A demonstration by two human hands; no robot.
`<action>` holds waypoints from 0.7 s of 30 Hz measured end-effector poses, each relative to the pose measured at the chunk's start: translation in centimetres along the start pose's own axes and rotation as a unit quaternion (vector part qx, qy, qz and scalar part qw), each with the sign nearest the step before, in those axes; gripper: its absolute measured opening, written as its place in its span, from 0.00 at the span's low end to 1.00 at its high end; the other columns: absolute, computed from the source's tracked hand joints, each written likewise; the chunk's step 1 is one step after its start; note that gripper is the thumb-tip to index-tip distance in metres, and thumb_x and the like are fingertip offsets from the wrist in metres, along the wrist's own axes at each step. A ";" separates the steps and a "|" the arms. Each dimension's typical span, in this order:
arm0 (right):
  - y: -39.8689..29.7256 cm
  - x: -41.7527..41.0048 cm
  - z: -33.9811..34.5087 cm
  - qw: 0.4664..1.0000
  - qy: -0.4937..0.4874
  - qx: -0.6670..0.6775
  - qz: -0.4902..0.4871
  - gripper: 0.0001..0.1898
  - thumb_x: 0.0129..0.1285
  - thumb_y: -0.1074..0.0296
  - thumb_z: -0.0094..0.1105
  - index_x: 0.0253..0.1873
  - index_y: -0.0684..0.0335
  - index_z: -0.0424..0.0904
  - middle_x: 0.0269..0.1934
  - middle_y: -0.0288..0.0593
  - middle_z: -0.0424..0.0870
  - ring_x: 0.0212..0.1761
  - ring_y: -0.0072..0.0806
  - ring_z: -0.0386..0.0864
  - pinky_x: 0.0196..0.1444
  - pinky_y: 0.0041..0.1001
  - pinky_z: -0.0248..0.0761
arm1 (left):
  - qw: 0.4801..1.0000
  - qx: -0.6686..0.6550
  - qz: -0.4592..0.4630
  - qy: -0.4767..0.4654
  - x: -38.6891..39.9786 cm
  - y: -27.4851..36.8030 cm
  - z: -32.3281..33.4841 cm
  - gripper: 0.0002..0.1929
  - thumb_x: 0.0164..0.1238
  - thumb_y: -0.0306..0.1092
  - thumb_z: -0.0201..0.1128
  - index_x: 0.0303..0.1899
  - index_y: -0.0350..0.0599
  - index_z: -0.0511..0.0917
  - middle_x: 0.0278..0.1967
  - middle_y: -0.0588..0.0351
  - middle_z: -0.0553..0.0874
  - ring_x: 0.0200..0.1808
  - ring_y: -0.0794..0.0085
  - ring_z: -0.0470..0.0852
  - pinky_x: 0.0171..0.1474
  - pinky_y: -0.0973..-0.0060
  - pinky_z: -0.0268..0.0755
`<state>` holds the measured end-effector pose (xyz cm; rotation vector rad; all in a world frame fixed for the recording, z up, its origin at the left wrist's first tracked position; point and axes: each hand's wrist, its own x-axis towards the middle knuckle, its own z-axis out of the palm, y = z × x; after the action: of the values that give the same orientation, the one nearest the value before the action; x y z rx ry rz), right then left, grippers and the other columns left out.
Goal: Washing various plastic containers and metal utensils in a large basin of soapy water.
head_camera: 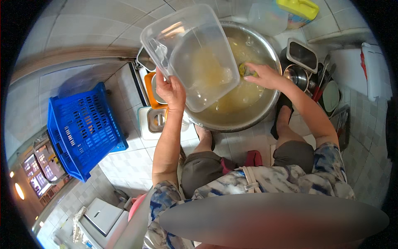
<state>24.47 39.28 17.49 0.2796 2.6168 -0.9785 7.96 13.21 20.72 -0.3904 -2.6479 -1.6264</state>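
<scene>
My left hand grips the near left rim of a clear plastic container, which is tilted over a large round metal basin. Yellowish liquid lies in the basin, with bubbles on it. My right hand is over the right part of the basin, its fingers closed on a small yellow-green and dark scrubbing pad. The pad is beside the container's lower right corner. Whether it touches the container I cannot tell.
Left of the basin are an orange tray and a lidded metal container. A blue plastic crate stands farther left. Metal pans, a pot and utensils are at the right. A yellow-capped bottle stands behind the basin.
</scene>
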 end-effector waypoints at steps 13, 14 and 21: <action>-6.4 0.8 -7.1 0.944 -0.107 0.234 0.207 0.13 0.61 0.64 0.47 0.43 0.67 0.74 0.27 0.44 0.80 0.15 0.26 0.77 0.11 0.21 0.62 | 0.894 -0.347 -0.283 0.021 -3.6 0.2 0.7 0.10 0.63 0.22 0.50 0.44 0.36 0.77 0.39 0.55 0.83 0.38 0.72 0.81 0.42 0.79 0.73; -6.9 0.4 -7.6 0.947 -0.102 0.229 0.202 0.13 0.61 0.64 0.47 0.43 0.67 0.74 0.27 0.44 0.80 0.15 0.26 0.77 0.11 0.21 0.62 | 0.873 -0.388 -0.294 0.010 -4.0 0.1 0.5 0.11 0.64 0.23 0.51 0.46 0.37 0.76 0.39 0.54 0.83 0.38 0.69 0.82 0.41 0.76 0.74; -6.2 -4.2 -9.1 0.956 0.015 0.212 0.203 0.11 0.61 0.64 0.48 0.35 0.68 0.73 0.19 0.43 0.74 0.10 0.27 0.72 0.09 0.23 0.60 | 0.856 -0.311 -0.384 -0.150 -3.9 2.7 -1.5 0.16 0.65 0.30 0.53 0.54 0.40 0.71 0.41 0.51 0.81 0.31 0.65 0.83 0.28 0.71 0.76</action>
<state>24.33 40.43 29.18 0.8986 2.2093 -1.3701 12.17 12.30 23.27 0.5768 -2.5432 -2.8735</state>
